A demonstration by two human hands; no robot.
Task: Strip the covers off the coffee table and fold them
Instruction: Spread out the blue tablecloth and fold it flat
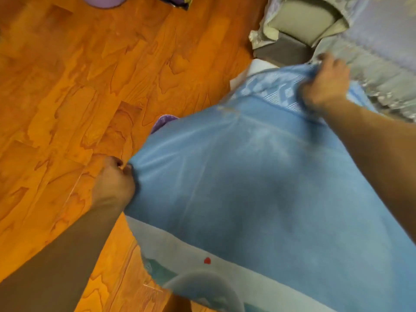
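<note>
The person is holding a blue cover (247, 176) stretched between both hands above the wooden floor (78, 75). The left hand (113, 181) is closing into a fist around one bunched edge of the cover, low and to the left, while the right hand (326, 82) is gripping the far edge higher up, fingers curled tight into the cloth beside a paler patterned band (265, 91). The whole picture is smeared by motion, so the pattern on that band is hard to read. The lower part of the cover is turning to a pale grey-white strip with a small red mark (207, 260), and it is running out of sight at the bottom edge. Something purple (163, 122) is peeking out from behind the cover's upper left fold; too little is showing to say what it is. At the top right a piece of furniture draped in pale lilac fabric with a frilled edge (382, 70) is sitting, mostly cut off. A rounded lilac thing (101, 1) at the top edge is cut off too.
</note>
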